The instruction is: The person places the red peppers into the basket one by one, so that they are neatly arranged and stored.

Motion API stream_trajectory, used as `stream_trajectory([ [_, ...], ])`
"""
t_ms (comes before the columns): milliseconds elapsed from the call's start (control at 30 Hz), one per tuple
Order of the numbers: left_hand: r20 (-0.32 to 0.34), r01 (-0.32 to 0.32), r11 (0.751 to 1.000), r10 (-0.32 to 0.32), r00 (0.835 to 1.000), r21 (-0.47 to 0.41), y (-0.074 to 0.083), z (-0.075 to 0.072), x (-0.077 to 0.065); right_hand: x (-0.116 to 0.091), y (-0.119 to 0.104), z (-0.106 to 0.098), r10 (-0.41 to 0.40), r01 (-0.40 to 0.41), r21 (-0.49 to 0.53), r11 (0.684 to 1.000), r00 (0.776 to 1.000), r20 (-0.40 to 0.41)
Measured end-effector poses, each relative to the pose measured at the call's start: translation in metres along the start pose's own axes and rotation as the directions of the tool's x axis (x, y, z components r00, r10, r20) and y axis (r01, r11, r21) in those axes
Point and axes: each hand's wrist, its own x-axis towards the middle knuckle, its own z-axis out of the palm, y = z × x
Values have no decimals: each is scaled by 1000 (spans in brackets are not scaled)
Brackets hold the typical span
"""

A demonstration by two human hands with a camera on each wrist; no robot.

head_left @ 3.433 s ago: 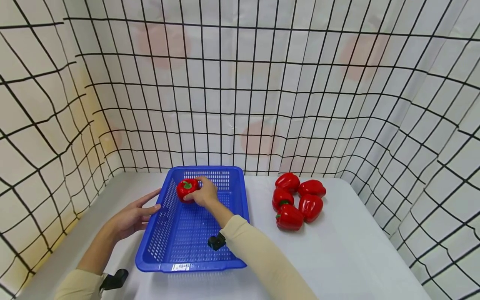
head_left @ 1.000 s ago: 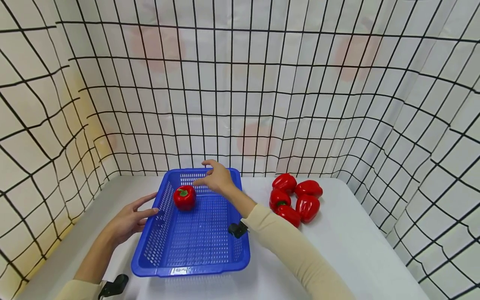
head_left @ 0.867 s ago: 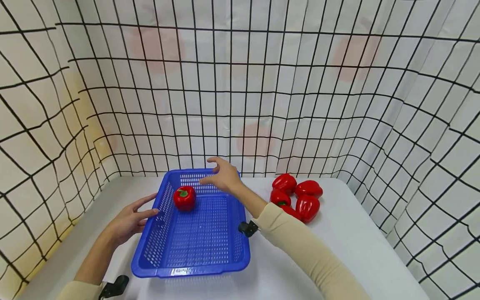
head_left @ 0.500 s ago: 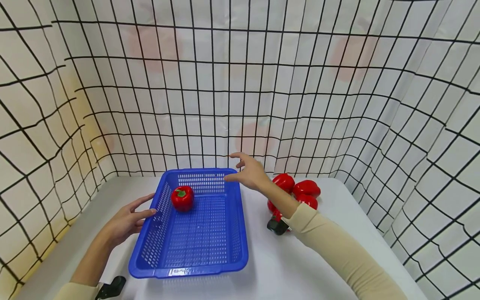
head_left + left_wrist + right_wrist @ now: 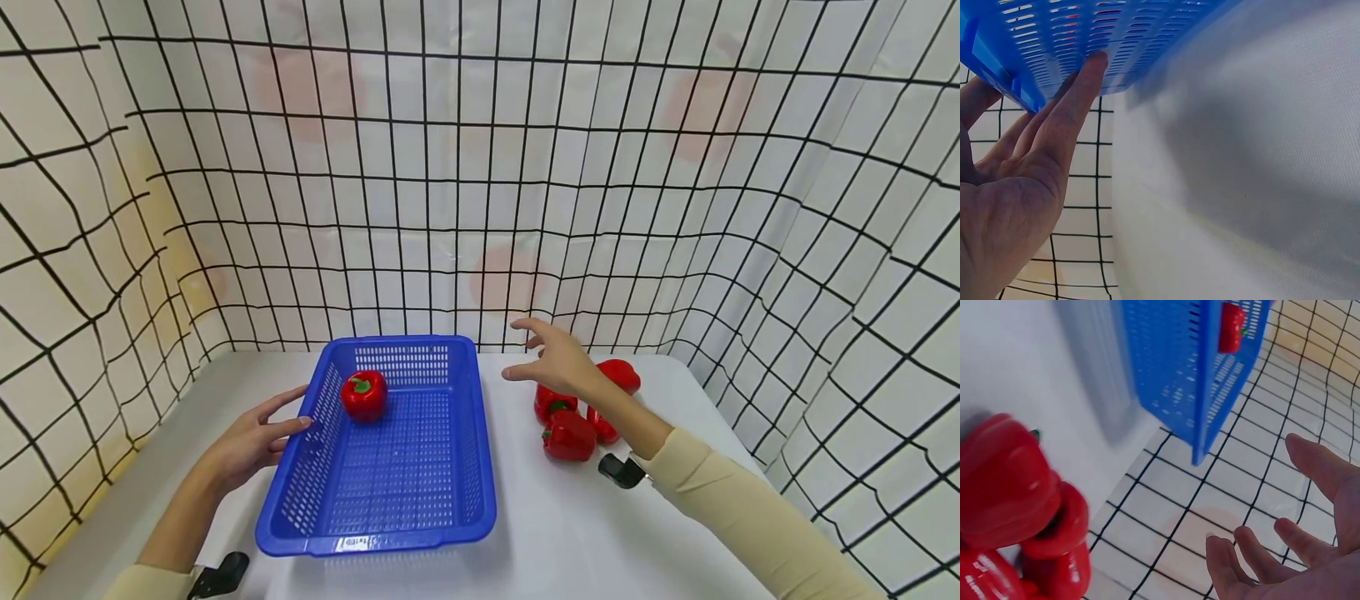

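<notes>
A blue plastic basket (image 5: 397,467) with slotted walls stands on the white table, left of centre. One red bell pepper (image 5: 364,397) with a green stem sits upright inside it, toward the far left corner. My left hand (image 5: 251,442) touches the basket's left side; in the left wrist view its straight fingers (image 5: 1063,119) lie along the outer wall. Right of the basket, my right hand (image 5: 562,364) hovers with fingers spread and nothing held, partly covering several red bell peppers (image 5: 570,436) grouped on the table. Glossy red peppers (image 5: 1007,481) also show in the right wrist view.
A black wire grid (image 5: 487,208) over white sheeting encloses the table (image 5: 570,525) at the back and both sides. The basket's far rim lies close to the back grid. Small black devices (image 5: 621,471) are strapped to both wrists.
The right hand has let go of the pepper inside the basket, moved out over the right rim and reached the pepper group. The left hand has stayed at the basket's left side.
</notes>
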Motion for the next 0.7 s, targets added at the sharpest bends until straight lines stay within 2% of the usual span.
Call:
stream_trajectory([
  [333,-3,0,1000,0,1000,-3,-1,0,0,-16,27,-5,21,-20,-44,999,1000,9],
  [700,-1,0,1000,0,1000,3,-1,-1,0,-31,57,5,100,-99,-60,993,995,27],
])
